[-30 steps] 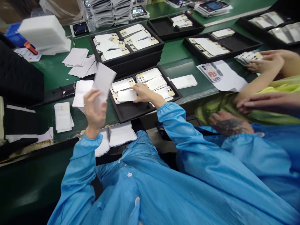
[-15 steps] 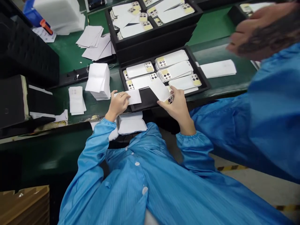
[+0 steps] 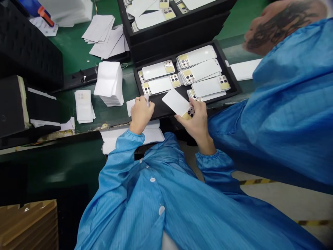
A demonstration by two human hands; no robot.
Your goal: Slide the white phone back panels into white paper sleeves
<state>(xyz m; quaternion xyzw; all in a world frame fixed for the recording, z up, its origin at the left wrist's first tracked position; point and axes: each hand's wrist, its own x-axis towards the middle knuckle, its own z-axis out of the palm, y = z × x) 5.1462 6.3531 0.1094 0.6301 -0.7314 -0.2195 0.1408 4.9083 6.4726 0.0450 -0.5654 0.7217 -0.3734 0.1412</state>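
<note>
Across the green tabletop (image 3: 69,62), past a paper stack (image 3: 108,81), fingers of the left hand (image 3: 141,113) pinch a sheet (image 3: 130,107), and one panel (image 3: 174,99), not yet laid down, is clamped in the right hand (image 3: 197,121) by a tray (image 3: 161,108) already holding more panels (image 3: 212,85).

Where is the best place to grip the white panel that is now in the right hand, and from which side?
I would grip the white panel by opposite edges at its camera end, coming from the near right, as the right hand does. It looks thin and flat, and its blank end points away, up and left.
</note>
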